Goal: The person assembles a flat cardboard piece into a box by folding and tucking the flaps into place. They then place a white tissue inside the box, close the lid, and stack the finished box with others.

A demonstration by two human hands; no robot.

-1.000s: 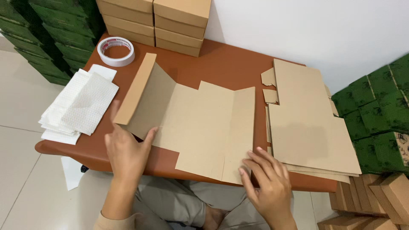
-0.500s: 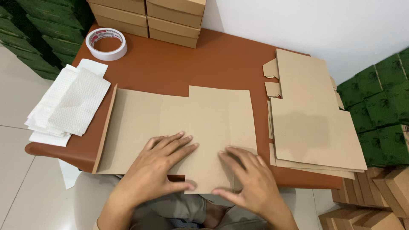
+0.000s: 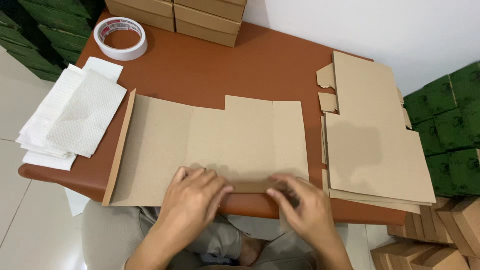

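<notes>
A: Main object?
B: Flat die-cut cardboard box blank [image 3: 215, 145], unfolded, lying across the near middle of the reddish-brown table [image 3: 235, 65]. Its near edge runs to the table's near edge, and the left portion overhangs that edge. A narrow flap on its left end is tilted up.

A: Hands?
B: Left hand [image 3: 192, 197] is palm down on the blank's near edge, fingers curled and pointing right, pressing a narrow near flap. Right hand [image 3: 305, 210] is at the same flap just to the right, fingers bent over the strip, pinching or pressing it; exact grip cannot be told because of blur. Fingertips of the two hands are near each other, not touching.

A: Around it?
B: Stack of identical flat box blanks [image 3: 375, 145] just right of the blank, on the table's right side. White textured paper sheets [image 3: 70, 117] piled on the left, hanging a bit past the table edge. Roll of double-sided tape [image 3: 120, 38] at far left. Closed brown cartons [image 3: 200, 15] stacked along the far edge. Green boxes [image 3: 445, 125] stacked off the table on the right, more at far left. Brown folded boxes [image 3: 440, 235] on the floor near right. Person's lap shows below the table.
</notes>
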